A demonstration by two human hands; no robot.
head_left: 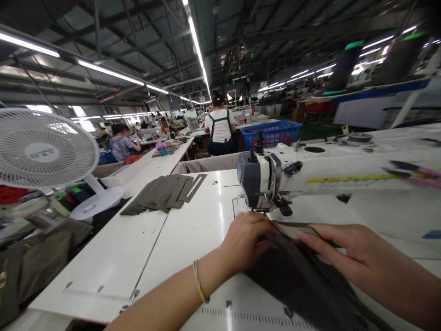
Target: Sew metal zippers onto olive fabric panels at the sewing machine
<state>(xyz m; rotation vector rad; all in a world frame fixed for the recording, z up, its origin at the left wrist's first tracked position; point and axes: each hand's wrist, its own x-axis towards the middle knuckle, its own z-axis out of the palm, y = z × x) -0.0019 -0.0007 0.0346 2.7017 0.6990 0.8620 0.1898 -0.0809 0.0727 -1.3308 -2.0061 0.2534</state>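
Note:
A dark olive fabric piece [296, 280] lies under the head of a white sewing machine [262, 179] and drapes toward the table's front edge. My left hand [246, 239] is closed on the fabric just in front of the needle area, its fingers curled over the edge. On the right, my right hand [347, 243] grips the same fabric between thumb and fingers, near a lighter strip of it. The needle and presser foot are mostly hidden behind my left hand.
Flat dark pieces [161, 193] are fanned out on the white table [193, 239]. A white fan [44, 151] stands at the left. Scissors [413, 172] rest on the machine arm. Behind are a blue basket [272, 133] and a seated person [219, 124]; another person sits further left.

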